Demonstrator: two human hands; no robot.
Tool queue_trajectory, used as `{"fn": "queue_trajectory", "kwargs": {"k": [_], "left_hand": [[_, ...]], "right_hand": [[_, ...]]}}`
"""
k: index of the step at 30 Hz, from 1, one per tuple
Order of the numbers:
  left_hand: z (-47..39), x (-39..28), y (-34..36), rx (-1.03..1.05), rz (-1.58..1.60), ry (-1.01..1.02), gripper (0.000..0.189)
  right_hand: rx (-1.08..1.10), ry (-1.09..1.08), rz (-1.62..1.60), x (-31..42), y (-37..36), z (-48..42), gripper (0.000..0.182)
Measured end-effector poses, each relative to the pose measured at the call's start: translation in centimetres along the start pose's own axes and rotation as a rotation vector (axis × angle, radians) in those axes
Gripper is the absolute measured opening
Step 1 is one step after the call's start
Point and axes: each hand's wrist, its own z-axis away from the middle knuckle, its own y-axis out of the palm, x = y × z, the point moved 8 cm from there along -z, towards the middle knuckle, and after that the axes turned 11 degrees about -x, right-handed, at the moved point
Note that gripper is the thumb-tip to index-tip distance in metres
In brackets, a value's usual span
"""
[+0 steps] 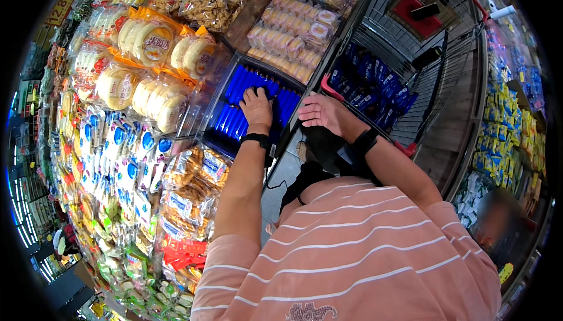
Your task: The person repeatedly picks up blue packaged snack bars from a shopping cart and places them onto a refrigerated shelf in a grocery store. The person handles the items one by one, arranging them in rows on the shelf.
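Note:
My left hand rests palm down on a row of shiny blue wrapped packets in a dark display bin. Its fingers are slightly apart, and I see nothing gripped in them. The packets lie side by side in neat rows; my hand and wrist cover some of them. Beside the bin's right edge, my right hand hovers with the palm turned inward and the fingers stretched out. It holds nothing. Close to it stands a metal shopping cart with a heap of similar blue packets inside.
Packed round flat cakes fill the bins to the left. Wrapped pastries lie beyond the blue packets. Bagged snacks crowd the nearer counter. The cart's red-ended handle is close to my right hand. A blurred person appears at the right.

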Motion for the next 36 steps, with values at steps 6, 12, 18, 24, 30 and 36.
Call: {"fn": "queue_trajectory", "kwargs": {"k": [6, 12, 18, 24, 30, 36], "left_hand": [[0.4, -1.0, -0.4, -0.011, -0.017, 0.054, 0.056], [0.8, -1.0, -1.4, -0.048, -0.037, 0.129, 0.054], [0.7, -0.8, -1.0, -0.049, -0.009, 0.102, 0.039], [0.7, -0.6, -0.2, -0.041, -0.104, 0.076, 0.037], [1.3, -0.5, -1.5, -0.004, -0.031, 0.075, 0.041], [2.7, -1.4, -3.0, 0.09, -0.016, 0.101, 0.037]], "right_hand": [[0.017, -0.043, -0.032, 0.3, -1.1, 0.7, 0.049], [-0.016, -0.02, -0.057, 0.3, -1.6, 0.6, 0.047], [0.002, -0.026, -0.061, 0.1, -2.0, 0.5, 0.046], [0.019, -0.04, -0.044, 0.3, -2.3, 0.9, 0.045], [-0.02, -0.043, -0.054, 0.7, -3.5, 1.1, 0.04], [-0.019, -0.038, -0.049, 0.5, -4.0, 0.9, 0.046]]}}
